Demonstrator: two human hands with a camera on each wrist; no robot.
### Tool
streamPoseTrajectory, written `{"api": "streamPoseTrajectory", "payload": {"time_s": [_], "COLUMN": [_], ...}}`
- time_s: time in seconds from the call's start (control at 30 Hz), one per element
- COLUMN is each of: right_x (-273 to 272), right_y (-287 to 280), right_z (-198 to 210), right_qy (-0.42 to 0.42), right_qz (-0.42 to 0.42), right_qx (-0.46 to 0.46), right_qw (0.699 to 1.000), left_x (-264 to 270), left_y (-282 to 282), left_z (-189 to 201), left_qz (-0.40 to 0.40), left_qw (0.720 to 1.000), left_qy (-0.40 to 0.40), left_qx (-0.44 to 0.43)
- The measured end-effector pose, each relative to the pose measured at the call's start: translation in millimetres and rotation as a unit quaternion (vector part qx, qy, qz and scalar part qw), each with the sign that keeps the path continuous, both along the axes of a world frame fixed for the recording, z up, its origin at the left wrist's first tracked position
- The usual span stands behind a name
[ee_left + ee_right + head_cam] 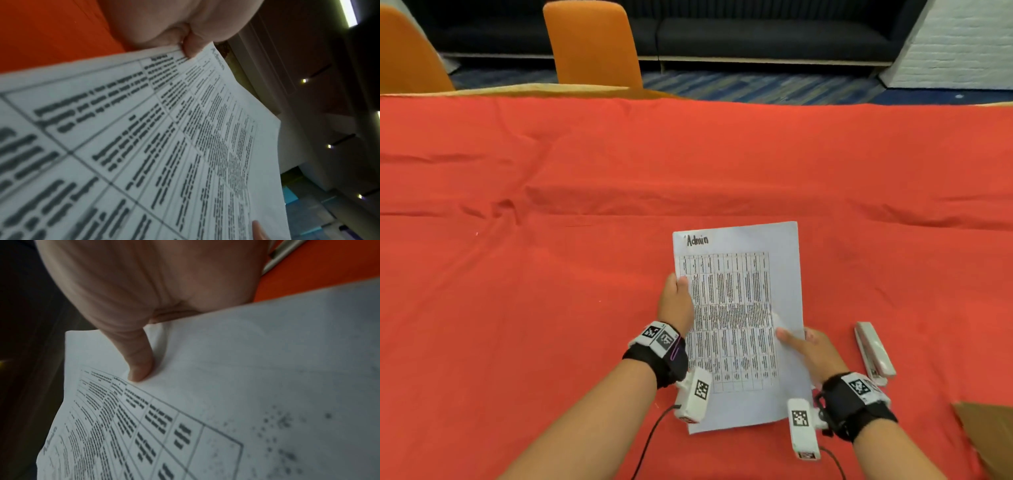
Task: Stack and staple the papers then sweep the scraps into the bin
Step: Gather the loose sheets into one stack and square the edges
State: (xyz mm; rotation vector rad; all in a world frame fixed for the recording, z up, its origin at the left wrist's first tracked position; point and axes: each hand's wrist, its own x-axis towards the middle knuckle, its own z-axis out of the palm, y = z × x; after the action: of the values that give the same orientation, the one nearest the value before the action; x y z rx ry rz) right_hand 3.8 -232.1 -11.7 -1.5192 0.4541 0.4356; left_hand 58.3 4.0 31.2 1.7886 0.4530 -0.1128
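A stack of white papers printed with a table and headed "Admin" is held upright between both hands above the red tablecloth. My left hand pinches the papers' left edge, thumb on the front; the left wrist view shows that thumb on the papers. My right hand grips the right edge lower down, its thumb pressed on the front of the sheet. The fingers behind the papers are hidden. A white stapler lies on the cloth just right of my right hand.
A brown cardboard piece juts in at the bottom right corner. Two orange chairs stand beyond the table's far edge, with a dark sofa behind them. No scraps or bin show in these views.
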Motion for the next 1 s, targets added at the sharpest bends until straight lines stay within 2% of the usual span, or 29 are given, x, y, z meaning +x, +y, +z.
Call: {"api": "streamPoseTrajectory", "payload": {"time_s": [0.17, 0.3, 0.47, 0.6, 0.7, 0.8, 1.0], "right_x": [-5, 15, 32, 38, 40, 41, 38], "right_y": [-5, -8, -2, 1, 5, 11, 17], "right_z": [-18, -18, -18, 26, 67, 87, 61], "right_qy": [0.025, 0.002, -0.03, -0.13, -0.224, -0.267, -0.232], "right_qz": [0.022, -0.013, 0.018, -0.012, -0.034, -0.038, -0.049], "right_qx": [0.001, 0.012, -0.074, -0.09, -0.068, -0.053, -0.025], "right_qw": [0.999, 1.0, 0.997, 0.987, 0.972, 0.961, 0.971], "left_x": [-12, -20, -23, -12, -5, -7, -15], "left_y": [-7, -12, -18, -15, -12, -10, -12], "left_z": [-22, -35, -41, -5, 30, 50, 20], "left_qz": [-0.002, -0.021, -0.029, -0.014, 0.003, 0.004, 0.001], "left_qw": [0.999, 0.998, 0.998, 0.995, 0.979, 0.961, 0.967], "left_qy": [0.019, 0.032, 0.033, -0.081, -0.201, -0.276, -0.253], "left_qx": [0.046, 0.058, 0.043, 0.048, 0.047, 0.025, -0.011]}}
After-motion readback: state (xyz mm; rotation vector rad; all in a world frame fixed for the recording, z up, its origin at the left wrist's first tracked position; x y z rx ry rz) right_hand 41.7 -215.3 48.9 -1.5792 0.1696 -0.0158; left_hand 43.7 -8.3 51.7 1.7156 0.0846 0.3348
